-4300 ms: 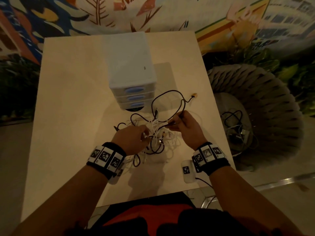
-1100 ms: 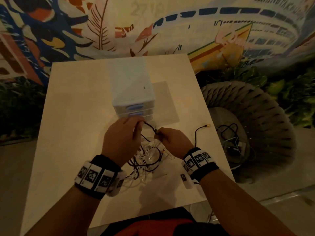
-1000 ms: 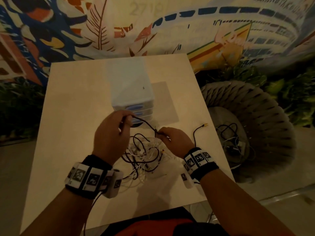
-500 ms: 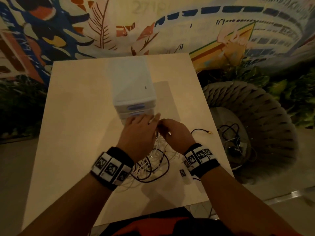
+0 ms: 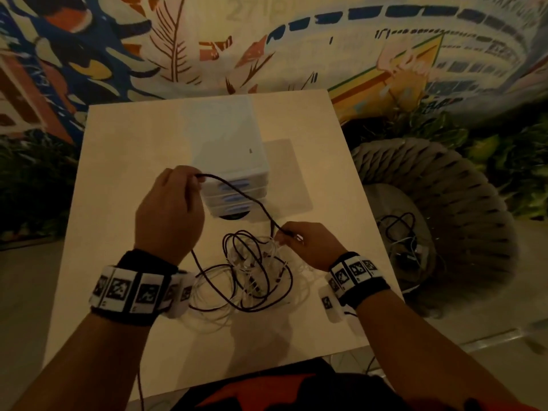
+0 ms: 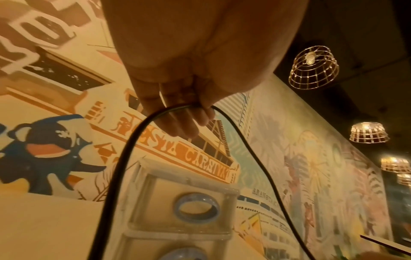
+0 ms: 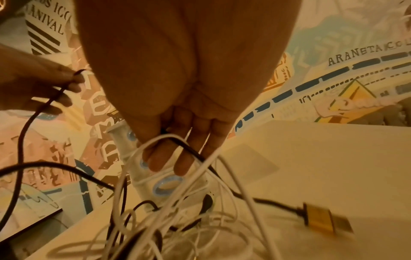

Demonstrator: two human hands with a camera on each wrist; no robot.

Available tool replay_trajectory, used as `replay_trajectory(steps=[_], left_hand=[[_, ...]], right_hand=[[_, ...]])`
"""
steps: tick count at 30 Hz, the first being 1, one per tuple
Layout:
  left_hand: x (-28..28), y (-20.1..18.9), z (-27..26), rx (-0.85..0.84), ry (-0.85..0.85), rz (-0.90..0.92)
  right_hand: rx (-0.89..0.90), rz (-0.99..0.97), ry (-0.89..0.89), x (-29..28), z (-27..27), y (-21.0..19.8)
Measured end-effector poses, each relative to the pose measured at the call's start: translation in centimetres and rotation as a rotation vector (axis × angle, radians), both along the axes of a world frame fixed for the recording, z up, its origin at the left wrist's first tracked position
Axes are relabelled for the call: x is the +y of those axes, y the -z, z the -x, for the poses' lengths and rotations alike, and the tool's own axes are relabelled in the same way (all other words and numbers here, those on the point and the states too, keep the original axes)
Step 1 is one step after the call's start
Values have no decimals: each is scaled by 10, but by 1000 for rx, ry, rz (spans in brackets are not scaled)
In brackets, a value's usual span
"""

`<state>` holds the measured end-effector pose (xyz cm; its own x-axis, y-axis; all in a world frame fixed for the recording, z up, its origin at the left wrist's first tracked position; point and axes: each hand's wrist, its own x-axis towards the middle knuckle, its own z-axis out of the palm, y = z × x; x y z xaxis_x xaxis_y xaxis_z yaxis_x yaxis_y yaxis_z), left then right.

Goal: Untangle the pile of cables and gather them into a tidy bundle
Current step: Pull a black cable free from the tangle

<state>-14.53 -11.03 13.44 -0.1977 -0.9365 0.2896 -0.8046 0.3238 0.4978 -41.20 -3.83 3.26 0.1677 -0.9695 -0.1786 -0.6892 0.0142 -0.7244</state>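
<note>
A tangle of black and white cables (image 5: pixel 255 274) lies on the pale table (image 5: pixel 124 179) in front of me. My left hand (image 5: pixel 170 209) is raised and pinches a black cable (image 5: pixel 237 192) (image 6: pixel 124 158) that runs down to my right hand (image 5: pixel 305 243). The right hand holds that black cable (image 7: pixel 189 149) beside white strands (image 7: pixel 169 176) at the pile's far right edge. A gold plug (image 7: pixel 327 219) on a black lead lies on the table near the right hand.
A small white drawer unit (image 5: pixel 228 161) with blue handles stands just behind the pile. To the right of the table a woven round chair (image 5: pixel 444 218) holds more cables (image 5: pixel 400 232). A painted mural wall (image 5: pixel 267 46) rises behind the table.
My left hand has lifted up and to the left from beside the right hand, drawing a length of black cable out of the pile. The right hand has stayed at the pile.
</note>
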Motion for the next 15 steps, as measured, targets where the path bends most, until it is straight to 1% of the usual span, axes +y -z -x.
replay_trajectory(steps=[2,4,5,7,9,10,11,13,15], left_hand=[[5,-2,-4,-103,-37,-68],[11,-12,1,-165,15,-86],[14,-18,9,-199,76,-54],[21,-23,29,-322,253,19],[24,-12,45,-431,417,13],[24,-3,49,-471,467,-21],[23,6,50,-487,490,-56],[20,15,48,-453,491,-111],[19,13,43,-383,459,-90]], right_hand=[[-15,21,13,-4,2,-5],[-14,52,11,-9,1,-11],[-17,61,-1,-12,-1,-14],[-10,71,-36,-16,-6,-21],[7,123,-57,-18,-13,-27],[2,163,-53,-18,-15,-29],[-12,197,-51,-17,-16,-31],[-37,227,-63,-17,-17,-31],[-14,197,-63,-16,-16,-25]])
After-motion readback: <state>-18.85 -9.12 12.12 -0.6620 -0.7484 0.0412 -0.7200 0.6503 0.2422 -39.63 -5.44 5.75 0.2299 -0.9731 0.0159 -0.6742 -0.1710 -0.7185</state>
